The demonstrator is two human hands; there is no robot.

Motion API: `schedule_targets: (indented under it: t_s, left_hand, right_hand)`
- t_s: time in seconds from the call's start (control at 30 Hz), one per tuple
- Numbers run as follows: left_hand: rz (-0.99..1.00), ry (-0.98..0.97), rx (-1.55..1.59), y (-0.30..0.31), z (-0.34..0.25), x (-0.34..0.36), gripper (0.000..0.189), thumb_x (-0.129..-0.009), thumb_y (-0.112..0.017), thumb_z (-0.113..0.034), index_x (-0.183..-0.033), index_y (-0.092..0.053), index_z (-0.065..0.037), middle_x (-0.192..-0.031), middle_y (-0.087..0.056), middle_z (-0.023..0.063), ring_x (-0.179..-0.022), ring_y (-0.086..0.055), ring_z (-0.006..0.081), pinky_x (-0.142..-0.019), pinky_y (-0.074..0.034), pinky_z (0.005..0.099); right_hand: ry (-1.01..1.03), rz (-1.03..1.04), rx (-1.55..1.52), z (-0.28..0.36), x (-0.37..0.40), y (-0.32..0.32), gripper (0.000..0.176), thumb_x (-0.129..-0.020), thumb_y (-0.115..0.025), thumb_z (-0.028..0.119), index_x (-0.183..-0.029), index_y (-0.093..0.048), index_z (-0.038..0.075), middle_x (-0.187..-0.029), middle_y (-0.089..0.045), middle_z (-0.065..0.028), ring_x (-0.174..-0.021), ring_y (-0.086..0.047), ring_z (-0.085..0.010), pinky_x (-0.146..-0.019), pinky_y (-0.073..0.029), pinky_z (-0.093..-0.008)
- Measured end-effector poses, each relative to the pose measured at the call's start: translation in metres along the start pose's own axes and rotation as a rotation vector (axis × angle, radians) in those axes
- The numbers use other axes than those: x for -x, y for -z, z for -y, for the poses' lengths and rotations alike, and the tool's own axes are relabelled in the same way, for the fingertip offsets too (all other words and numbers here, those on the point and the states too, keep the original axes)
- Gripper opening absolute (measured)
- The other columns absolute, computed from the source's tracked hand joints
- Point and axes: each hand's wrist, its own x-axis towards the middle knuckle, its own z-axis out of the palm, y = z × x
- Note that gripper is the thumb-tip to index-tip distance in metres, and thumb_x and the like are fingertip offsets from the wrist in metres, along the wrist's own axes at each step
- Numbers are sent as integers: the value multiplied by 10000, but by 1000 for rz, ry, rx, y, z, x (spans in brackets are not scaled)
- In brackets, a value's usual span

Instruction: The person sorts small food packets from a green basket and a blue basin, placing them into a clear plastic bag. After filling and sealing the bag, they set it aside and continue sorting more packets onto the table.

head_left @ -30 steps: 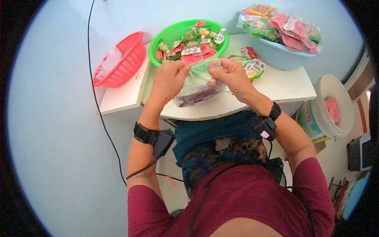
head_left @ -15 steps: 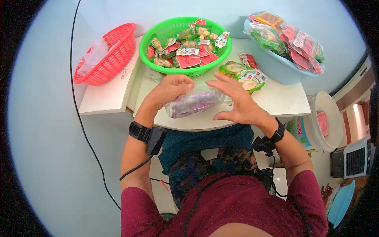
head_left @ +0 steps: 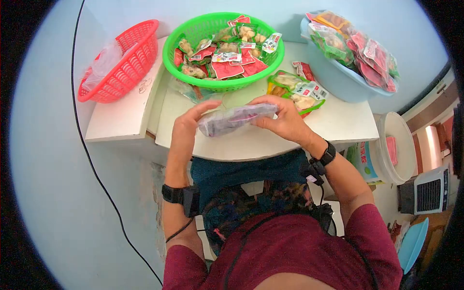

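Observation:
Above the table's front edge is a clear plastic bag [head_left: 237, 120] with purple markings or contents, its writing too blurred to read. My right hand [head_left: 285, 121] grips its right end, with the thumb on the near side and the fingers behind. At the other end, my left hand [head_left: 186, 128] has its fingers stretched out and apart, beside or lightly touching the bag. Just beyond my right hand lie green-edged food packets [head_left: 302, 94] with pale pieces inside. A clear wrapper [head_left: 191, 90] lies partly under the green basket [head_left: 169, 63].
Red and green food packets fill the green basket. A tilted red basket [head_left: 128, 72] at the left holds clear plastic bags [head_left: 104, 63]. At the back right, a pale blue basin [head_left: 338, 79] is heaped with packets. A white bucket [head_left: 406, 145] stands beyond the table's right edge.
The bag has been turned so a narrower side shows. My right hand has gone from open beside it to gripping its right end. My left hand has loosened from its pinch and spread.

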Motion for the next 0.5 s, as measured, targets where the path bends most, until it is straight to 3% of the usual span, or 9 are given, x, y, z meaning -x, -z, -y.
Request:
schedule_targets:
  t_s: [0.2,0.37,0.5]
  left_hand:
    - [-12,-31,-63,-24,31,23,510,-740,-795,-40,-1205,-596,31,-1107,-657,49,-1017,-603,128,-913,-483,291]
    - [-61,4,17,-27,41,13,393,-765,-786,-52,-1117,-633,32,-1010,-688,70,-896,-641,139,-814,-522,294]
    - [-99,-22,-1,-38,22,16,368,-772,-790,-96,-1084,-642,32,-978,-693,75,-851,-647,135,-759,-535,290]
  right_hand:
    - [-111,-24,-140,-8,-1,-5,342,-810,-761,168,-1099,-651,21,-986,-694,-43,-881,-614,-94,-813,-493,-271]
    - [-72,-82,-196,-17,-2,-8,335,-840,-742,207,-1105,-652,21,-961,-699,-38,-864,-616,-90,-777,-500,-266]
    - [-163,-62,-226,-16,0,-1,358,-860,-729,251,-1106,-651,3,-960,-698,-31,-876,-619,-91,-773,-504,-260]
